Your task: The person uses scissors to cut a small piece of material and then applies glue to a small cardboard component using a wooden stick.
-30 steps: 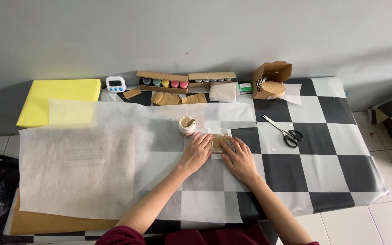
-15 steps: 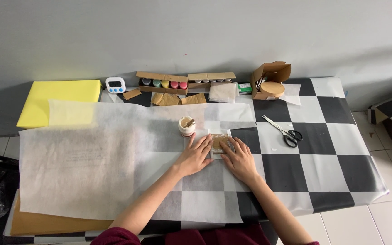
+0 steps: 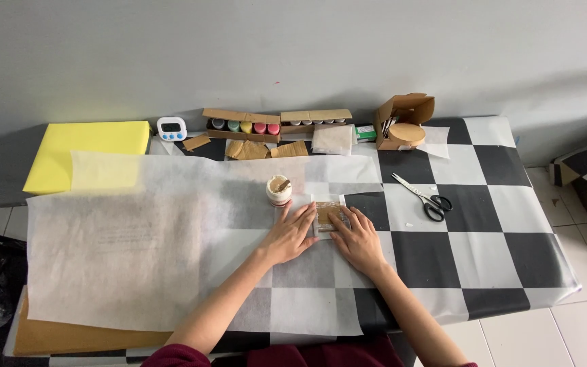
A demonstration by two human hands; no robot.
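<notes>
Pressing flat with both palms, nothing pinched: left hand and right hand spread open on the small brown card piece under white tissue, mid-table on the big white translucent paper sheet. Looks like the smoothing-down step; next probably wants even pressure out toward the edges. Forearms angled in from the near edge. Little white jar with a stick just beyond on the far side, black scissors off right.
</notes>
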